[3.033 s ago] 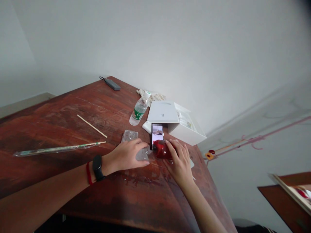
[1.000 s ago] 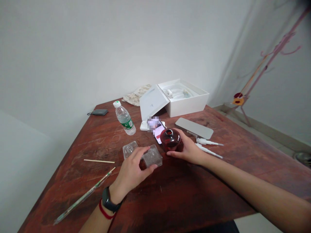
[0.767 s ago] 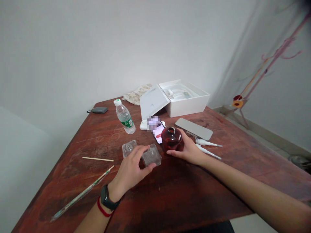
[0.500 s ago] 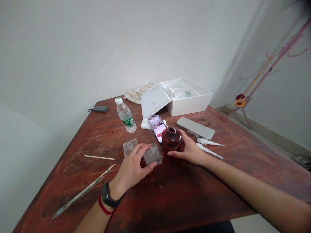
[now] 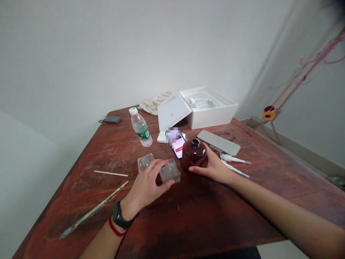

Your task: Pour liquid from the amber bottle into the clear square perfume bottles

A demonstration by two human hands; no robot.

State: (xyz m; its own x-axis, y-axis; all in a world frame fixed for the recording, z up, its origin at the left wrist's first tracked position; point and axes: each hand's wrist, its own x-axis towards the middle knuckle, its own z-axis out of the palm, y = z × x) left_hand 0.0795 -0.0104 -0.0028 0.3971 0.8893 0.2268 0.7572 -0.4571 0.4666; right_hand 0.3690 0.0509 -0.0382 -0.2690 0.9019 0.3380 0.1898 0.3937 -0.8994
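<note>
My left hand (image 5: 147,183) curls over a clear square glass bottle (image 5: 170,171), thumb at the front and fingers across the back. A second clear square glass piece (image 5: 145,162) sits on the table just left of it, partly behind my fingers. My right hand (image 5: 214,166) is wrapped round the right side of a dark red, round-shouldered glass bottle (image 5: 192,154) with an uncapped mouth. The red bottle is close to the clear one, slightly right of it. Behind it lies a lit phone (image 5: 178,148), partly covered.
A water bottle (image 5: 142,129) stands behind the clear glass. Farther back is a white box (image 5: 212,117) with its lid leaning. A grey flat case (image 5: 219,142) and white droppers (image 5: 234,158) lie right. Left are a thin stick (image 5: 110,173) and wrapped chopsticks (image 5: 94,210).
The red bottle in my right hand has shifted slightly right. My left hand stays on the clear bottle. The whole view has moved a little.
</note>
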